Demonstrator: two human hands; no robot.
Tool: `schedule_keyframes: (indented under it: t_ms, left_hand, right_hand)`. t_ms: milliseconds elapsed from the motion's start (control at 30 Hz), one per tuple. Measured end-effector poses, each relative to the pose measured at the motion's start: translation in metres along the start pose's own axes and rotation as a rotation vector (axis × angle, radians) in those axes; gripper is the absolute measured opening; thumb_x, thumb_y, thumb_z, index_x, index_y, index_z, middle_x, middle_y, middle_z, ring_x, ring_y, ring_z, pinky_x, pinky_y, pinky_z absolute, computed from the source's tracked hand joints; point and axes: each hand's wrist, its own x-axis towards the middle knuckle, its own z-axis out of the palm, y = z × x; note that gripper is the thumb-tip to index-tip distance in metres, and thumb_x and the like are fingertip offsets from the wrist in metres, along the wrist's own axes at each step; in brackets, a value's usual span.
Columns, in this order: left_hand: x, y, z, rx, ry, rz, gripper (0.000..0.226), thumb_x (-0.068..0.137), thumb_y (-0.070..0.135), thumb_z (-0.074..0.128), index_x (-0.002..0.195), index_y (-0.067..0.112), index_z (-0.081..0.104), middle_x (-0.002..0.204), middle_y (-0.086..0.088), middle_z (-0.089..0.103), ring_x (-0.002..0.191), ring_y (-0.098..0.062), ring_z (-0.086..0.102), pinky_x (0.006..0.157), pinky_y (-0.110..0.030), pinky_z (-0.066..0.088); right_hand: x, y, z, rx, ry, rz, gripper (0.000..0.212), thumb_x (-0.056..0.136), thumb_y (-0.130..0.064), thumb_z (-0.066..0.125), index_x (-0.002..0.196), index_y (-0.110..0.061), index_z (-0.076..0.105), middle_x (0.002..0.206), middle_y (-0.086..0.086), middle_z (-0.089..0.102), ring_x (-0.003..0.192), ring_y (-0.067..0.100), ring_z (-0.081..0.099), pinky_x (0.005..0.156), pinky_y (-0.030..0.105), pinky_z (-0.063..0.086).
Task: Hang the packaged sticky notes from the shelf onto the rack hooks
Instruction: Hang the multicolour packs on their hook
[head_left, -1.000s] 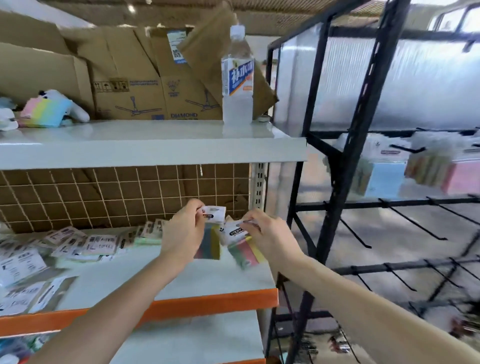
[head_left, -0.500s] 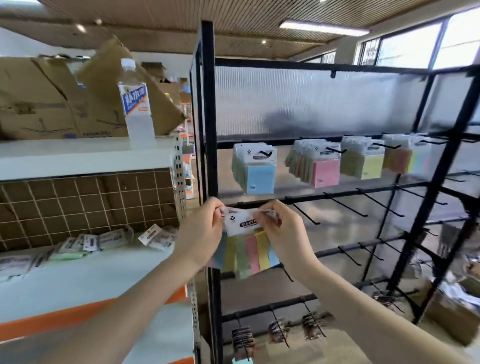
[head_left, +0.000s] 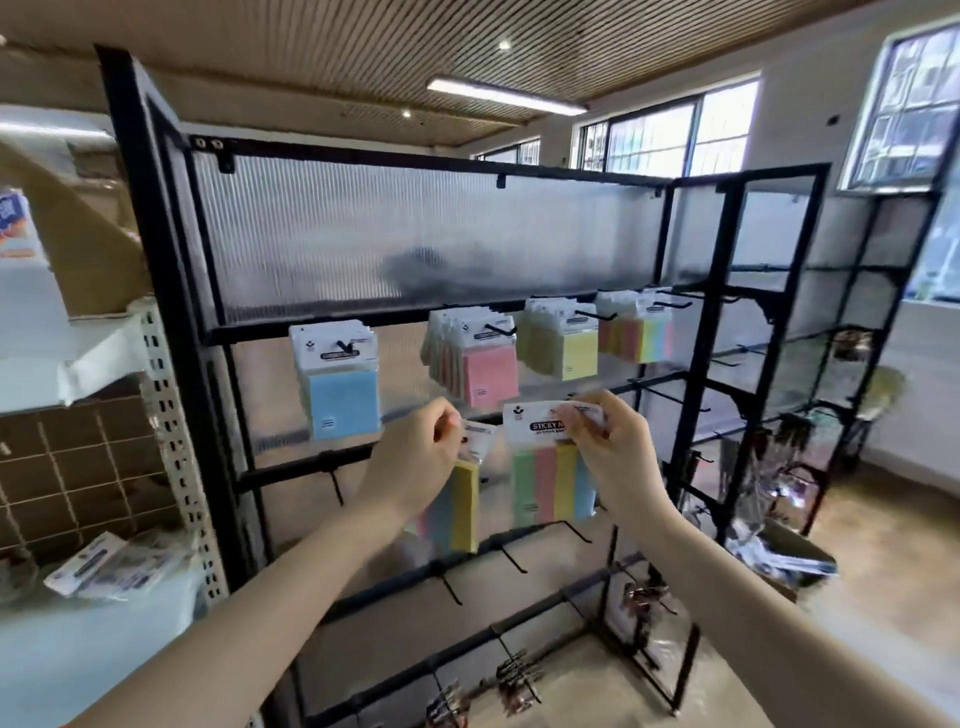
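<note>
Slatted wooden ceiling, a long strip light (head_left: 506, 96) and large windows (head_left: 670, 132) frame the room behind a black metal rack (head_left: 156, 291) backed by ribbed translucent panels (head_left: 415, 234); on the rack's upper bar four bunches of packaged notes hang from hooks: a blue bunch (head_left: 340, 379), a pink bunch (head_left: 480, 366), a yellow bunch (head_left: 566, 338) and a multicoloured bunch (head_left: 641, 327); lower bars carry bare black hooks (head_left: 511, 558); at the far left a white shelf (head_left: 62, 654) with perforated uprights bears a loose pile of further packets (head_left: 111, 566).

Both hands are raised in front of the rack, near each other but apart, each clamped on its own packet; the left hand (head_left: 415, 460) pinches the white header card of a striped sticky-note packet with a yellow edge (head_left: 460, 506), which hangs edge-on below the fingers, tilted; the right hand (head_left: 610, 452) pinches the top right corner of a second packet (head_left: 550, 467), whose white header reads "STICKY" and whose green, pink, yellow and blue strips face the camera; this packet hangs just below the pink bunch, in front of the second bar; whether it touches a hook cannot be told, as the picture is blurred there.
</note>
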Motion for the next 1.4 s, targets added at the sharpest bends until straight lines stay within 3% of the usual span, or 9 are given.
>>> schedule_keyframes:
  t_ms: [100, 233, 400, 633, 833, 967, 1067, 1233, 1400]
  left_hand:
    - [0.029, 0.015, 0.033, -0.074, -0.028, 0.084, 0.021, 0.098, 0.024, 0.046, 0.078, 0.021, 0.054, 0.070, 0.004, 0.059, 0.066, -0.012, 0.057, 0.060, -0.027, 0.043]
    - [0.078, 0.035, 0.080, -0.193, -0.145, 0.162, 0.018, 0.098, 0.033, 0.047, 0.098, 0.017, 0.055, 0.085, 0.008, 0.061, 0.074, 0.000, 0.058, 0.059, -0.008, 0.044]
    - [0.147, 0.050, 0.133, -0.297, -0.322, 0.137, 0.021, 0.096, 0.035, 0.053, 0.099, 0.015, 0.057, 0.096, -0.004, 0.069, 0.078, -0.020, 0.069, 0.076, -0.038, 0.053]
    - [0.220, 0.063, 0.206, -0.418, -0.232, 0.207, 0.032, 0.094, 0.030, 0.057, 0.067, 0.014, 0.054, 0.050, 0.011, 0.043, 0.048, -0.004, 0.039, 0.055, -0.028, 0.037]
    - [0.256, 0.086, 0.257, -0.491, -0.143, 0.196, 0.037, 0.094, 0.029, 0.056, 0.060, 0.018, 0.048, 0.046, 0.013, 0.045, 0.046, -0.005, 0.039, 0.051, -0.025, 0.029]
    - [0.279, 0.096, 0.287, -0.474, -0.071, 0.135, 0.037, 0.094, 0.032, 0.055, 0.059, 0.023, 0.048, 0.049, 0.017, 0.051, 0.048, -0.001, 0.052, 0.058, -0.031, 0.043]
    - [0.293, 0.098, 0.307, -0.509, -0.016, 0.100, 0.036, 0.094, 0.030, 0.056, 0.060, 0.024, 0.049, 0.052, 0.012, 0.050, 0.060, -0.023, 0.066, 0.058, -0.030, 0.043]
    - [0.307, 0.102, 0.333, -0.474, 0.093, 0.093, 0.042, 0.094, 0.024, 0.056, 0.055, 0.024, 0.042, 0.045, 0.013, 0.040, 0.047, -0.002, 0.036, 0.049, -0.016, 0.029]
    - [0.313, 0.104, 0.345, -0.403, 0.178, 0.042, 0.042, 0.094, 0.028, 0.057, 0.054, 0.026, 0.044, 0.048, 0.011, 0.037, 0.049, -0.002, 0.034, 0.049, -0.017, 0.027]
  right_hand:
    - [0.024, 0.025, -0.024, -0.033, 0.035, 0.010, 0.013, 0.092, -0.019, 0.060, 0.089, -0.007, 0.063, 0.081, 0.009, 0.068, 0.073, 0.024, 0.063, 0.062, 0.032, 0.050]
    - [0.064, 0.052, -0.051, -0.083, 0.088, 0.014, 0.017, 0.093, -0.015, 0.060, 0.078, -0.023, 0.060, 0.069, -0.013, 0.064, 0.061, 0.001, 0.055, 0.052, 0.011, 0.041]
    - [0.122, 0.085, -0.076, -0.091, 0.124, 0.032, 0.010, 0.092, -0.016, 0.061, 0.082, -0.018, 0.064, 0.075, 0.006, 0.068, 0.063, 0.012, 0.059, 0.054, 0.022, 0.043]
    - [0.189, 0.132, -0.107, -0.005, 0.155, 0.033, 0.011, 0.091, -0.007, 0.061, 0.086, -0.015, 0.065, 0.072, -0.010, 0.069, 0.065, 0.005, 0.064, 0.058, 0.017, 0.049]
    - [0.228, 0.165, -0.139, 0.014, 0.205, 0.005, 0.006, 0.090, -0.004, 0.062, 0.086, -0.008, 0.066, 0.074, -0.001, 0.067, 0.065, 0.002, 0.060, 0.060, 0.015, 0.046]
    - [0.260, 0.185, -0.160, -0.018, 0.177, -0.045, 0.004, 0.091, -0.007, 0.062, 0.088, -0.007, 0.064, 0.077, 0.002, 0.066, 0.063, -0.004, 0.059, 0.058, 0.010, 0.044]
    - [0.281, 0.200, -0.170, 0.023, 0.112, -0.059, 0.004, 0.091, -0.006, 0.060, 0.088, -0.006, 0.063, 0.076, -0.002, 0.065, 0.063, -0.004, 0.060, 0.058, 0.011, 0.046]
    - [0.311, 0.227, -0.188, 0.113, 0.018, -0.084, 0.018, 0.089, -0.006, 0.064, 0.077, -0.019, 0.063, 0.070, -0.011, 0.063, 0.062, -0.008, 0.058, 0.058, 0.008, 0.044]
    - [0.335, 0.248, -0.193, 0.216, -0.086, -0.082, 0.009, 0.087, -0.012, 0.068, 0.080, -0.017, 0.066, 0.066, -0.015, 0.065, 0.064, -0.006, 0.060, 0.060, 0.010, 0.046]
